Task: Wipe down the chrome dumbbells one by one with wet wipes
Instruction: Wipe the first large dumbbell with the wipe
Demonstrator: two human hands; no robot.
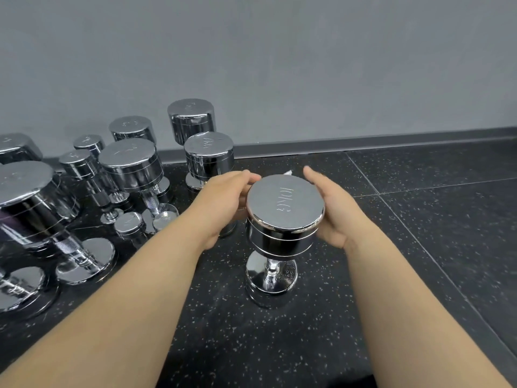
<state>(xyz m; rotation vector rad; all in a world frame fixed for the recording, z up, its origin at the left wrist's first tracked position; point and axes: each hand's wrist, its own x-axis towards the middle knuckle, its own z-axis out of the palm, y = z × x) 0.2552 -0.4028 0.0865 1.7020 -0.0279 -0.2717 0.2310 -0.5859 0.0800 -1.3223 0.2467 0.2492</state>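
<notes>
Dumbbell (285, 219): mirror chrome; silver-grey top face stamped "10KG"; thin pale rings round the dark-reflecting head.
Other dumbbells (131, 163): same chrome and rings; cross-hatched handles; stamped marks too blurred to read.
Floor (419, 247): black, flecked white and grey, with thin pale seam lines.
Wall (251, 51): plain matt grey.
Skirting (391, 142): darker grey.
Scrap (288, 172): white, possibly a wipe.

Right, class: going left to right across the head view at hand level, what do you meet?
Big chrome dumbbell at the left edge, left hand, 10KG dumbbell, right hand, speckled floor.
</notes>
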